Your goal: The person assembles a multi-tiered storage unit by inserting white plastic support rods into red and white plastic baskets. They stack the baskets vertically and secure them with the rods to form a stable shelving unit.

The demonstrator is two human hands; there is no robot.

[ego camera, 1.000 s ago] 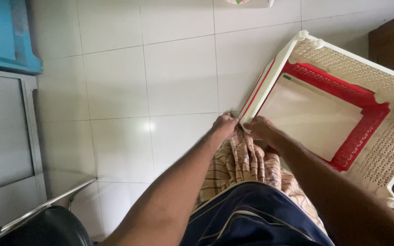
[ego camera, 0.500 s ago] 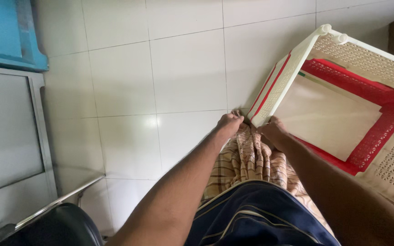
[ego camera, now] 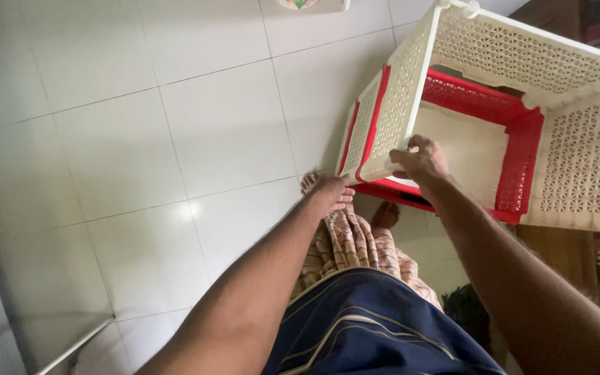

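Since the earlier frame we have raised the rack (ego camera: 508, 111) off the floor (ego camera: 175, 139); it now tilts at upper right. Our right hand (ego camera: 421, 161) clamps its lower rim; our left hand (ego camera: 329, 192) hangs loosely curled, empty. We judge the lattice plastic light, stiff, best gripped at solid edges.

A cream plastic rack (ego camera: 522, 111) with lattice-pierced walls and red trim is tipped on its side, its open face turned toward the viewer. Inside, a red frame borders a plain cream panel. Its lower near corner is held off the white tiled floor (ego camera: 175, 139), with a red-edged lattice side panel facing left.
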